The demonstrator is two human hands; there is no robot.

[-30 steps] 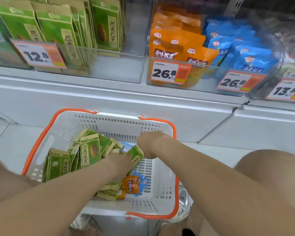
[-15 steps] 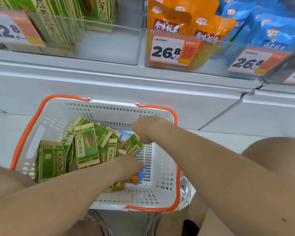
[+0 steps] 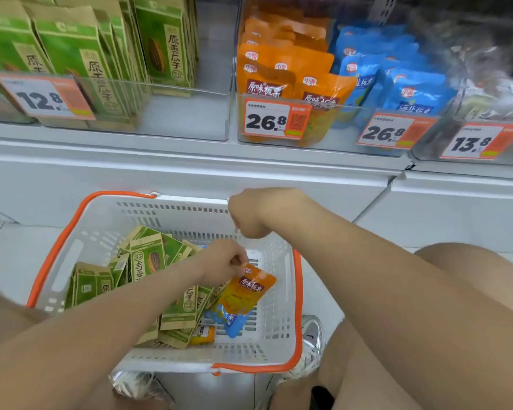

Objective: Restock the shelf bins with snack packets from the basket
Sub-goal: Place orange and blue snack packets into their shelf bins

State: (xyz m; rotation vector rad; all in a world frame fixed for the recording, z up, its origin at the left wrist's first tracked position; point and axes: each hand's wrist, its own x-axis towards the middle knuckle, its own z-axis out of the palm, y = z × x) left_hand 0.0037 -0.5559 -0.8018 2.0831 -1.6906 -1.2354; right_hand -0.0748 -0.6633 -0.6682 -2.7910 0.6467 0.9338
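A white basket with orange handles stands on the floor in front of the shelf. Several green packets lie in it, along with a blue packet and a small orange one. My left hand pinches the top edge of an orange packet, which hangs just above the pile. My right hand hovers over the basket's far rim with its fingers curled under; I see nothing in it.
On the shelf above are clear bins: green packets on the left, orange packets in the middle, blue packets on the right. Price tags hang on the bin fronts. My knee and shoe are beside the basket.
My left hand has pulled an orange packet up out of the pile. My right hand has let go of the green packets and risen toward the basket's far rim.
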